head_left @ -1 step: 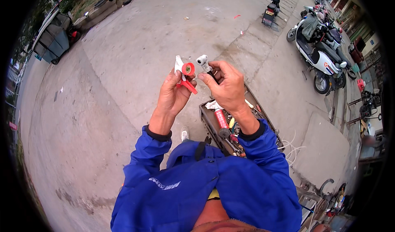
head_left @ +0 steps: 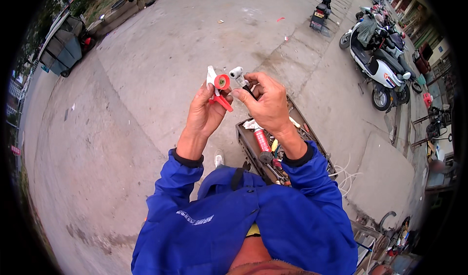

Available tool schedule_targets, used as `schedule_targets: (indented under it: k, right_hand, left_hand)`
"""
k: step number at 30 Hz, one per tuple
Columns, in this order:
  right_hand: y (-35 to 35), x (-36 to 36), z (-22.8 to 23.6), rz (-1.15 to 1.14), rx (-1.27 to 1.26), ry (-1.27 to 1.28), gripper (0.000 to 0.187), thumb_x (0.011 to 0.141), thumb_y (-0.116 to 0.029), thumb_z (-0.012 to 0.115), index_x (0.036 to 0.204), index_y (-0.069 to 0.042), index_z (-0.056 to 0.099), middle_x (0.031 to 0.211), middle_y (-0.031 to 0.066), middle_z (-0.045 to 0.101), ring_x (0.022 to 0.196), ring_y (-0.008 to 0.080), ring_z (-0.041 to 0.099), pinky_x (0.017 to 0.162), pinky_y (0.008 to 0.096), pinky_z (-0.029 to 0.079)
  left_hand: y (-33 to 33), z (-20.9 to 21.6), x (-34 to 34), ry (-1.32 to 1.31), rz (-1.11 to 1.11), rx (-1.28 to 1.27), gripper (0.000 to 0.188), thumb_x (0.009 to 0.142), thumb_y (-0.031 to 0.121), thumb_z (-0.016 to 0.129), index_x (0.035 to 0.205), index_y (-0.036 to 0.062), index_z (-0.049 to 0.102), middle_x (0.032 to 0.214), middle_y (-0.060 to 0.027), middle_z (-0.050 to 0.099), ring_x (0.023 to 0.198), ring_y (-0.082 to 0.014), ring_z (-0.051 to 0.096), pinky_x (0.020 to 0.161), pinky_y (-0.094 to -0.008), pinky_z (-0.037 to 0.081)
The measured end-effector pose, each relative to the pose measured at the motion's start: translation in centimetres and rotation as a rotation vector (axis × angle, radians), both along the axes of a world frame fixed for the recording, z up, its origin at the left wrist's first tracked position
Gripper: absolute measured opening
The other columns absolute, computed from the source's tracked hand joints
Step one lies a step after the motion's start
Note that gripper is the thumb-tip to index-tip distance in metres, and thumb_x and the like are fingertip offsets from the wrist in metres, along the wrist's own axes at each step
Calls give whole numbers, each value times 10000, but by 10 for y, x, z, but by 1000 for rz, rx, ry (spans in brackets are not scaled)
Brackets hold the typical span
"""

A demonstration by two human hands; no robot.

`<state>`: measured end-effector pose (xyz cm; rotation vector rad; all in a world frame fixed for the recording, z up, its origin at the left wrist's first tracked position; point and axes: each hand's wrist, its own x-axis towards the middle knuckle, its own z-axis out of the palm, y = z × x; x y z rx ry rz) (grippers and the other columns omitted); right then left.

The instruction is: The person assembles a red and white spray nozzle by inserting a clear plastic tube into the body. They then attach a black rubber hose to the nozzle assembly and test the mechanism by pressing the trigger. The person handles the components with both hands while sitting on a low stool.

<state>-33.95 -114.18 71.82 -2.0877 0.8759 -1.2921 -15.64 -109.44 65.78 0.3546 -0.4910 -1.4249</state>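
My left hand (head_left: 207,111) is closed around a red-and-white plastic piece (head_left: 222,82). A round red cup with something greenish inside faces up from it, and a red arm (head_left: 223,103) sticks out below. Close by on the right, my right hand (head_left: 268,101) pinches a white elbow-shaped fitting (head_left: 236,72) with a clear ribbed neck and a black stem. The fitting's round open end points toward the red cup, with a small gap between them. My fingers and palm hide the lower end of the stem.
Below my right forearm stands an open metal toolbox (head_left: 241,138) holding a red can (head_left: 262,141) and several hand tools. White tubing (head_left: 347,180) lies beside it. Scooters (head_left: 382,70) are parked at the right, and a covered three-wheeler (head_left: 63,48) stands far left.
My right hand has shifted slightly left with the white fitting, bringing it nearer the red cup. The left hand has barely moved.
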Motion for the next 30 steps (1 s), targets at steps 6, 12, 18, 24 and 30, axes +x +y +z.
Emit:
schedule_targets:
  k: [6,12,18,24,30]
  right_hand:
    - [8,-3,-16,177,331,-166,333,939,-200,755,1137,47,653,766,119,679,591,113,595,575,301,471]
    - [14,-12,-7,141,370,-176,288,952,-153,716,1140,50,638,784,119,686,583,109,597,564,298,473]
    - [20,-19,-7,-39,34,-95,263,876,-78,776,1088,13,648,873,110,671,552,176,596,515,322,468]
    - [13,-35,-10,-47,-11,-69,253,866,-75,787,1083,-17,672,894,105,667,560,194,612,522,339,480]
    - [6,-43,-15,-49,-145,-64,272,849,-66,797,1088,-16,675,893,105,661,604,223,639,541,342,493]
  left_hand:
    - [1,-2,-6,-17,-13,-14,410,1021,303,662,1333,58,559,1164,-50,646,1060,-174,626,918,-374,534]
    - [8,13,-22,-181,109,44,364,1019,213,650,1340,57,578,1206,-75,666,1118,-202,647,1022,-403,530]
    - [0,5,-26,-256,143,5,419,961,119,716,1329,25,536,1227,-110,678,1082,-209,670,995,-396,552]
    - [-6,16,-31,-391,128,-57,395,929,30,740,1257,25,521,1184,-140,692,1027,-210,696,935,-388,577]
    - [-14,24,-27,-505,-18,-114,466,911,53,776,1281,19,495,1158,-144,685,1024,-220,708,911,-384,588]
